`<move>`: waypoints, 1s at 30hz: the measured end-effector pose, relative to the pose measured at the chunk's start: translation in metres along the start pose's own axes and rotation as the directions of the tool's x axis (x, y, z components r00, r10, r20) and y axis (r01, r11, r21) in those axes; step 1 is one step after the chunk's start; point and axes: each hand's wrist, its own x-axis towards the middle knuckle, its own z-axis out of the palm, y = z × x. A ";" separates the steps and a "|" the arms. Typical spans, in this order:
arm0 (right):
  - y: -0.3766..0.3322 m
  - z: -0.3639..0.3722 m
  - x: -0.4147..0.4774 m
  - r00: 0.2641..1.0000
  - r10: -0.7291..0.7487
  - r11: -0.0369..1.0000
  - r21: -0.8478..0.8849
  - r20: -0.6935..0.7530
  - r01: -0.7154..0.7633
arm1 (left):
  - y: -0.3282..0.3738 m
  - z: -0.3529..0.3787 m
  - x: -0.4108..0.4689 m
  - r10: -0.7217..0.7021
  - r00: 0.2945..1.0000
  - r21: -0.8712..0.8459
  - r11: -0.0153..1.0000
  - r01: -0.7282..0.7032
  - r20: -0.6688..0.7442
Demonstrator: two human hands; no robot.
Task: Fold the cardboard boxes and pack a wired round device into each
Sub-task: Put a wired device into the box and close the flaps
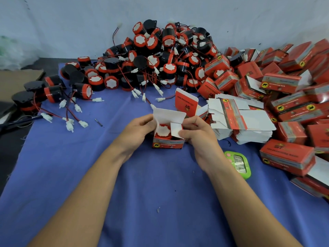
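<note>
Left hand (137, 130): fingers curled round the left wall of a small red open-topped cardboard box (168, 142). Right hand (197, 134): pinches the box's white side flap. Inside: round red-and-black device (162, 131), white face up. Box front: yellow disc with a black animal; print blurred. Beneath: blue cloth (160, 193). Behind: heap of loose wired devices (151, 59). Right: stack of flat box blanks (240, 122); closed red boxes marked "ST" (284, 152). Beyond: pale wall (71, 24).

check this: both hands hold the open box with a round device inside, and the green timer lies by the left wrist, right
One slip: in the head view the green timer lies by the right wrist, not the left. The rest stands: the left hand and right hand hold the open box with a round device inside.
</note>
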 end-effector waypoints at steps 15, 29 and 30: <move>-0.004 0.015 0.008 0.999 -0.032 0.909 -0.416 -0.035 0.014 | -0.003 0.011 0.004 0.061 0.996 -0.078 0.995 -0.066 -0.067; -0.003 -0.010 0.004 0.948 -0.050 0.992 -0.092 0.314 0.083 | -0.003 0.009 -0.001 -0.028 0.998 -0.138 0.990 0.021 -0.051; -0.004 -0.013 0.003 0.948 -0.029 0.985 -0.153 0.316 0.081 | -0.004 0.006 -0.003 -0.027 0.999 -0.140 0.990 0.023 -0.021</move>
